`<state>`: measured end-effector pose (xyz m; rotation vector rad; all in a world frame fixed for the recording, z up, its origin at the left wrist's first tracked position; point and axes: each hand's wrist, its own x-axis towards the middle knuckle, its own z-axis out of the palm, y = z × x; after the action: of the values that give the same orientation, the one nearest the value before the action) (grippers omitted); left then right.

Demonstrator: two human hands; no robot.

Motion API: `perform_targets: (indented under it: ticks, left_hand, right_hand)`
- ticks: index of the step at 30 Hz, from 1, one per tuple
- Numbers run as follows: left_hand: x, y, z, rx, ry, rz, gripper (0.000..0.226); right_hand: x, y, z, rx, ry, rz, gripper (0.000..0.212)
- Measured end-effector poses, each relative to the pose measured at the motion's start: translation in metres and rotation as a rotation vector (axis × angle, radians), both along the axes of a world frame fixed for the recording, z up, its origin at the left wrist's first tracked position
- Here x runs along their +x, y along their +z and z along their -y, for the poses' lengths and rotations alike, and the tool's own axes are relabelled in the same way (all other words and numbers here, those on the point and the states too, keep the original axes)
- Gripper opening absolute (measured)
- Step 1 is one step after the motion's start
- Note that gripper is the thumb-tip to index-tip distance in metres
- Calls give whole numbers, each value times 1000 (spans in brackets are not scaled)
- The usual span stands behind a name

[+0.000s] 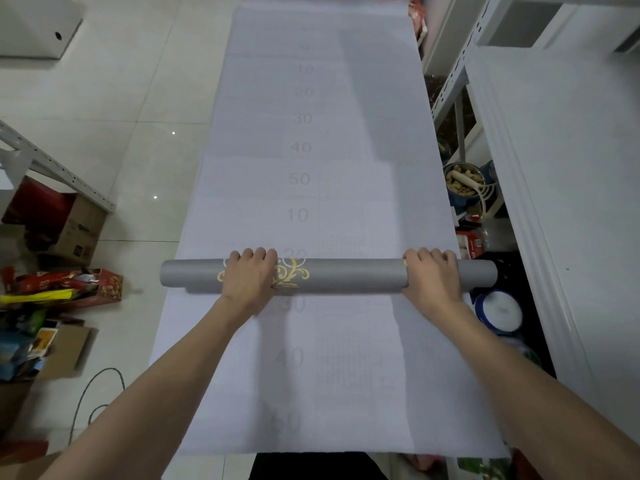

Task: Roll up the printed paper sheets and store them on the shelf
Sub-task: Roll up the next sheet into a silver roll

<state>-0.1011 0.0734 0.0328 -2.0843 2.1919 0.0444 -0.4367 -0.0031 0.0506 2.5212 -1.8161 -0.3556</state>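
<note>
A long white paper sheet (311, 150) with faint grid lines and printed numbers lies flat on the floor, running away from me. Across it lies a grey roll (353, 275) with a gold floral print. My left hand (249, 275) rests on top of the roll left of its middle, fingers curled over its far side. My right hand (433, 275) lies on the roll near its right end, fingers curled over in the same way. Both ends of the roll stick out past the sheet's edges.
A white metal shelf (453, 77) with pots and packets stands on the right beside a white cabinet (571, 168). Cardboard boxes (72, 230) and coloured packages lie at the left, with a black cable (86, 400) on the tiled floor. A white box (38, 26) sits far left.
</note>
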Motion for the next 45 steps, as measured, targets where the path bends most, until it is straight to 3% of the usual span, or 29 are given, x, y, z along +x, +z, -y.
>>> perform_targets:
  ticks: [9, 15, 21, 31, 40, 45]
  left_hand:
    - [10, 101, -66, 5, 49, -95, 32]
    - [4, 145, -109, -198, -30, -90, 44]
    - [2, 159, -109, -298, -133, -168, 41]
    - [-36, 163, -52, -268, -534, -289, 40]
    - [-185, 174, -30, -187, -995, -390, 37]
    - [-286, 185, -39, -205, -1290, -385, 51]
  right_hand:
    - [-11, 64, -65, -120, 117, 179, 29]
    - [-20, 104, -116, -222, 64, 314, 31]
    - [-27, 131, -158, -244, -68, 352, 37]
    - [-49, 144, -254, -283, -488, 324, 45]
    - [-101, 162, -374, -251, -1021, 249, 45]
    - [-129, 165, -438, -392, -1244, 162, 47]
